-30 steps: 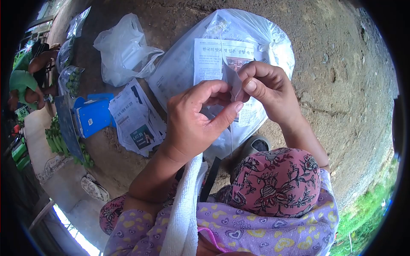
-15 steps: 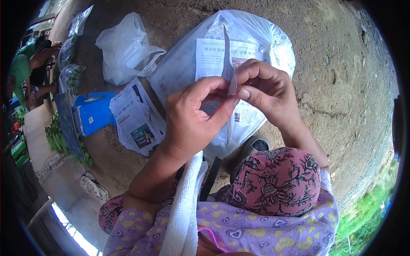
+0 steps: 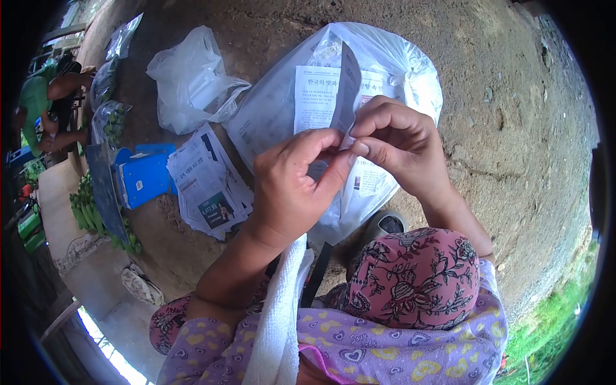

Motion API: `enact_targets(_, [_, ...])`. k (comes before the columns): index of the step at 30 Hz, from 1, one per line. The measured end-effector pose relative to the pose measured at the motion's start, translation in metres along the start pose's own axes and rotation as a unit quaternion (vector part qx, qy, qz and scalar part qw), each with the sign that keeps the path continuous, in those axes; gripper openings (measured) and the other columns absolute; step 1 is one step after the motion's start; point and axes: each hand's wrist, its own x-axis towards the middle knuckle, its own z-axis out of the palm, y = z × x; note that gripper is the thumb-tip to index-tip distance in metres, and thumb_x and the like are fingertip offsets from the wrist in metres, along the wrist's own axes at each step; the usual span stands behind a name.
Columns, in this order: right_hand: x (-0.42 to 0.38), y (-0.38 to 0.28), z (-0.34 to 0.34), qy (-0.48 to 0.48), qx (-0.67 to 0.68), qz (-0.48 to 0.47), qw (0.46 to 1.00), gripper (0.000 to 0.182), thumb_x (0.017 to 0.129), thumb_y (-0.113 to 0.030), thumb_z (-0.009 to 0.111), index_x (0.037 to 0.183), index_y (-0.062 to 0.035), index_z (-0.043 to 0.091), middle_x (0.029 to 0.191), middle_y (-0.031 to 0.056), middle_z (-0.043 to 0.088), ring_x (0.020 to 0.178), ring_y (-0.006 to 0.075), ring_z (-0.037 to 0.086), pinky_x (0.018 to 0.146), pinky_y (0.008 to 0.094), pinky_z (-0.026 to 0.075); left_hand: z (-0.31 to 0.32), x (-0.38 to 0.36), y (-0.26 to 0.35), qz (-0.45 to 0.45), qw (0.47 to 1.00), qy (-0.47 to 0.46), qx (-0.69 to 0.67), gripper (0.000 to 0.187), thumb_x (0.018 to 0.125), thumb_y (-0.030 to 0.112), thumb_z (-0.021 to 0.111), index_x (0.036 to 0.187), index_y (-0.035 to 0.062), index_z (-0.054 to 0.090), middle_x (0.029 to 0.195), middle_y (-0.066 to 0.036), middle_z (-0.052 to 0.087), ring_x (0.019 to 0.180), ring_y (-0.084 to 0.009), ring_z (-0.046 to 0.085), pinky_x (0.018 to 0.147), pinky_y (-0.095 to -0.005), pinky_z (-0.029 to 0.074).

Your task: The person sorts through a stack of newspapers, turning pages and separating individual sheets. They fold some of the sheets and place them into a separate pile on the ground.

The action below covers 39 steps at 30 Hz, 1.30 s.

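Between my two hands a sheet of newspaper (image 3: 347, 86) stands nearly edge-on, its printed side partly showing. My left hand (image 3: 298, 176) pinches its near edge between thumb and fingers. From the other side my right hand (image 3: 404, 144) pinches the same edge, the two thumbs almost touching. Beneath them lies a large clear plastic bag (image 3: 269, 106) with another newspaper sheet (image 3: 314, 96) on top of it. The bag's tied end (image 3: 414, 77) is at the upper right. My hands hide part of the lower sheet.
A stack of cut newspaper (image 3: 205, 183) rests on the dirt ground left of the bag. Beyond it are a blue scale-like object (image 3: 142, 178), a crumpled plastic bag (image 3: 186, 90) and green bananas (image 3: 85, 206). Two people (image 3: 42, 106) are at the far left.
The held newspaper has turned, so more of its printed face shows now. Both hands stay pinched on its edge, slightly lower in view. A person at far left has shifted an arm.
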Motion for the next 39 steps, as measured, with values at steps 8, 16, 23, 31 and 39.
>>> enact_targets(8, [0.000,-0.003,0.002,0.003,-0.042,0.005,0.999,0.005,0.080,0.000,0.068,0.084,0.0000,0.065,0.085,0.0031,0.060,0.073,0.0072,0.060,0.061,0.0195,0.048,0.002,0.003,-0.002,0.067,0.995,0.028,0.066,0.017,0.075,0.004,0.070,0.089,0.0000,0.060,0.077,-0.013,0.064,0.067,-0.0298,0.065,0.058,-0.0356,0.051])
enact_targets(16, [0.004,-0.001,0.001,-0.005,-0.156,-0.045,0.987,0.011,0.072,0.005,0.065,0.079,-0.0023,0.061,0.084,0.0043,0.060,0.074,0.0100,0.059,0.060,0.0210,0.048,0.002,0.002,0.003,0.081,0.992,0.018,0.093,0.016,0.074,-0.001,0.067,0.089,-0.0011,0.061,0.079,-0.013,0.064,0.070,-0.0285,0.064,0.061,-0.0343,0.050])
enact_targets(23, [0.003,0.007,0.004,0.007,-0.096,0.020,0.995,0.013,0.069,0.010,0.056,0.076,-0.0002,0.052,0.083,0.0059,0.051,0.083,0.0150,0.053,0.072,0.0242,0.045,0.004,-0.001,-0.010,0.055,0.998,0.037,0.000,0.008,0.078,0.000,0.062,0.085,-0.0015,0.058,0.074,-0.016,0.061,0.066,-0.0314,0.063,0.058,-0.0375,0.049])
enact_targets(31, [0.005,0.024,-0.074,0.103,0.037,0.037,0.993,0.011,0.078,-0.013,0.054,0.075,-0.0108,0.044,0.083,0.0037,0.052,0.081,0.0133,0.048,0.078,0.0276,0.039,-0.025,0.007,-0.019,-0.019,0.995,0.063,-0.079,0.005,0.080,0.001,0.058,0.080,-0.0032,0.055,0.072,-0.012,0.061,0.062,-0.0187,0.062,0.057,-0.0282,0.047])
enact_targets(39, [0.005,0.060,-0.170,0.262,-0.469,-0.036,0.843,0.035,0.090,-0.032,0.055,0.121,-0.0148,0.054,0.130,0.0081,0.051,0.122,0.0251,0.045,0.104,0.0459,0.035,-0.060,0.014,-0.024,0.101,0.995,0.017,0.001,0.010,0.080,0.000,0.052,0.087,-0.0034,0.058,0.077,-0.013,0.063,0.067,-0.0240,0.064,0.061,-0.0304,0.049])
